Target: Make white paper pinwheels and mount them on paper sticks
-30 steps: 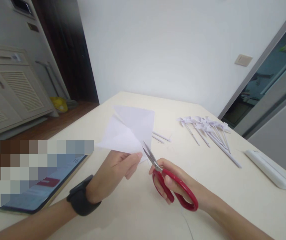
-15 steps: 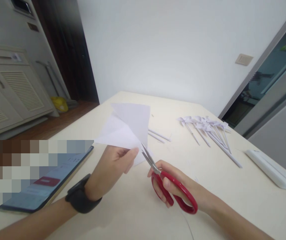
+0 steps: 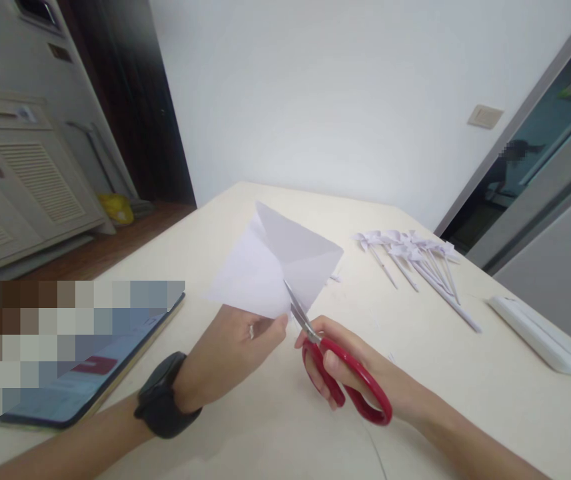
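Note:
My left hand [image 3: 245,343], with a black watch [image 3: 165,395] on its wrist, pinches the near edge of a white sheet of paper [image 3: 248,270] held above the table. A crease or cut runs across the sheet, and its right part stands at a different angle. The other fingers of this hand are partly hidden under the paper. In my right hand [image 3: 345,360] is a pair of red-handled scissors [image 3: 360,383], the fingers through the loops. Its parted blades meet the paper's near edge, close to my left thumb.
Several white paper pinwheels [image 3: 405,247] on paper sticks lie at the right of the table [image 3: 310,193]. Farther right is a white packet-like object [image 3: 540,337]. A tablet or phone [image 3: 90,373], partly pixelated, stands at the left. Small scraps lie behind the sheet.
The paper has turned clockwise and shifted right, covering most of the loose paper sticks behind it. My left hand has moved slightly right with it. The scissors have stayed almost in place.

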A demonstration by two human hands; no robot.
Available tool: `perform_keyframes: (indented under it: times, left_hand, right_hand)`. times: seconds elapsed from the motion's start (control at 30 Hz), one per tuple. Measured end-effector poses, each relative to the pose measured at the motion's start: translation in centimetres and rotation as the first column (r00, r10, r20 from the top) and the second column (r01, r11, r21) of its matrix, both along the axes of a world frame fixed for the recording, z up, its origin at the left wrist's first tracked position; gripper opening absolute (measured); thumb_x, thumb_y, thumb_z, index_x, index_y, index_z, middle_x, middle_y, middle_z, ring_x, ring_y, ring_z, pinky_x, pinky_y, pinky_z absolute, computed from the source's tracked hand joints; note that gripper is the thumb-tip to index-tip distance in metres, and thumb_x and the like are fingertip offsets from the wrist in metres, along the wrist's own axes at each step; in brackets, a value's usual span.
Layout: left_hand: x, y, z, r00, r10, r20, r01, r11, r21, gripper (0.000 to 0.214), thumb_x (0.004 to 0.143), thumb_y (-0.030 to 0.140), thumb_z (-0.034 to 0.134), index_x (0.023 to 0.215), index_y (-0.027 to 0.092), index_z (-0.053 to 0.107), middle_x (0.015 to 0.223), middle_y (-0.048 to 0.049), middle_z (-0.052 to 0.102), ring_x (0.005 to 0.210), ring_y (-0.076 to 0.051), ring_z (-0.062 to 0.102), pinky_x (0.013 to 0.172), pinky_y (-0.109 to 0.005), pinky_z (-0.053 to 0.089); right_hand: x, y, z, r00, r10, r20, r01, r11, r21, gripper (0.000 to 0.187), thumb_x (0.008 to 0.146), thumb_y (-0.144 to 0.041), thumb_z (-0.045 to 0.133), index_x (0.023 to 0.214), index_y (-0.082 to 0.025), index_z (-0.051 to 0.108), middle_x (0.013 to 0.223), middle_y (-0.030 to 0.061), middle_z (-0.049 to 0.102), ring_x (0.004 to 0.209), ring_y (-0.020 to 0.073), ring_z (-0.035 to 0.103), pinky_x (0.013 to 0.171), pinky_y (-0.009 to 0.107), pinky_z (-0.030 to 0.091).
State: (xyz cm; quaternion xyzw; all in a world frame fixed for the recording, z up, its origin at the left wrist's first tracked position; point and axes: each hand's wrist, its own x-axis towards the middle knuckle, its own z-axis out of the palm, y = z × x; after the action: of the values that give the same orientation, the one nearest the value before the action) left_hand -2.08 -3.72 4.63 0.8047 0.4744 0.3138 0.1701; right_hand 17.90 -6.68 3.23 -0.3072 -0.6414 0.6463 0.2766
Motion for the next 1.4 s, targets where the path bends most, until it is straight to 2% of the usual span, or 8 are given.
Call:
perform_keyframes:
  times: [0.2, 0.4, 0.53, 0.7, 0.8, 0.97, 1.17, 1.4]
  left_hand:
    - [0.1, -0.3, 0.5, 0.994, -0.105, 0.022, 0.107, 0.971, -0.216, 0.041, 0.083, 0.027, 0.041, 0.043, 0.019, 0.037, 0.042, 0.0048, 0.042, 0.049, -0.013, 0.047, 0.058, -0.026, 0.036]
    - [0.2, 0.1, 0.7, 0.964, -0.180, 0.196, 0.247, 0.876, -0.414, 0.038, 0.085, 0.027, 0.038, 0.048, 0.019, 0.040, 0.043, 0.0049, 0.040, 0.044, -0.011, 0.040, 0.047, -0.024, 0.033]
    - [0.0, 0.5, 0.2, 0.937, -0.187, 0.296, 0.299, 0.868, -0.397, 0.041, 0.087, 0.034, 0.040, 0.049, 0.019, 0.040, 0.044, 0.0044, 0.041, 0.044, -0.011, 0.041, 0.048, -0.025, 0.032]
    - [-0.2, 0.9, -0.5, 0.879, -0.089, 0.469, 0.303, 0.863, -0.404, 0.050, 0.091, 0.037, 0.034, 0.044, 0.020, 0.034, 0.041, 0.0041, 0.039, 0.043, -0.011, 0.041, 0.053, -0.027, 0.035]
    - [-0.2, 0.9, -0.8, 0.869, -0.055, 0.492, 0.297, 0.853, -0.429, 0.049, 0.090, 0.034, 0.036, 0.043, 0.020, 0.034, 0.039, 0.0045, 0.040, 0.041, -0.011, 0.041, 0.053, -0.027, 0.035]
    - [-0.3, 0.4, -1.5, 0.889, -0.053, 0.456, 0.261, 0.875, -0.408, 0.050, 0.090, 0.035, 0.038, 0.043, 0.020, 0.034, 0.041, 0.0051, 0.040, 0.045, -0.011, 0.044, 0.060, -0.026, 0.037]
    - [-0.2, 0.6, -1.8, 0.862, -0.044, 0.505, 0.293, 0.857, -0.424, 0.048, 0.090, 0.034, 0.040, 0.044, 0.020, 0.034, 0.040, 0.0062, 0.037, 0.041, -0.010, 0.040, 0.053, -0.027, 0.034]
    - [-0.1, 0.7, -1.7, 0.837, -0.037, 0.545, 0.314, 0.849, -0.424, 0.047, 0.089, 0.032, 0.041, 0.044, 0.021, 0.032, 0.039, 0.0066, 0.036, 0.039, -0.010, 0.037, 0.048, -0.028, 0.030]
  right_hand:
    - [-0.2, 0.0, -0.3, 1.000, -0.013, -0.013, 0.013, 1.000, 0.013, 0.027, 0.091, -0.045, 0.042, 0.100, -0.020, 0.039, 0.068, -0.0027, 0.047, 0.055, 0.0080, 0.045, 0.055, 0.024, 0.037]
    - [-0.6, -0.1, -0.4, 0.998, -0.060, -0.016, 0.061, 0.997, 0.047, 0.025, 0.091, -0.044, 0.040, 0.098, -0.021, 0.040, 0.067, -0.0037, 0.046, 0.054, 0.0078, 0.045, 0.057, 0.025, 0.038]
    - [-0.7, -0.2, -0.2, 0.997, -0.078, -0.001, 0.078, 0.995, 0.069, 0.026, 0.090, -0.045, 0.043, 0.098, -0.021, 0.039, 0.067, -0.0041, 0.045, 0.054, 0.0078, 0.045, 0.056, 0.025, 0.039]
    - [-0.8, -0.3, -0.1, 0.997, -0.079, 0.001, 0.078, 0.995, 0.061, 0.028, 0.089, -0.045, 0.044, 0.099, -0.020, 0.040, 0.068, -0.0035, 0.046, 0.054, 0.0077, 0.044, 0.056, 0.026, 0.040]
    - [-0.8, -0.3, -0.2, 0.997, -0.075, -0.020, 0.076, 0.996, 0.040, 0.027, 0.090, -0.045, 0.043, 0.100, -0.020, 0.041, 0.068, -0.0033, 0.046, 0.054, 0.0078, 0.045, 0.055, 0.026, 0.040]
    - [-0.9, -0.4, -0.6, 0.994, -0.071, -0.083, 0.072, 0.997, 0.010, 0.028, 0.091, -0.045, 0.040, 0.101, -0.019, 0.042, 0.066, -0.0032, 0.048, 0.052, 0.0077, 0.045, 0.054, 0.025, 0.039]
    - [-1.2, -0.5, -1.0, 0.987, -0.072, -0.142, 0.071, 0.997, -0.011, 0.029, 0.095, -0.042, 0.032, 0.105, -0.018, 0.044, 0.065, -0.0022, 0.052, 0.050, 0.0079, 0.045, 0.054, 0.027, 0.040]
    - [-1.3, -0.5, -0.9, 0.990, -0.085, -0.114, 0.090, 0.995, 0.038, 0.029, 0.092, -0.043, 0.039, 0.106, -0.018, 0.045, 0.061, -0.0049, 0.046, 0.049, 0.0079, 0.043, 0.054, 0.026, 0.038]
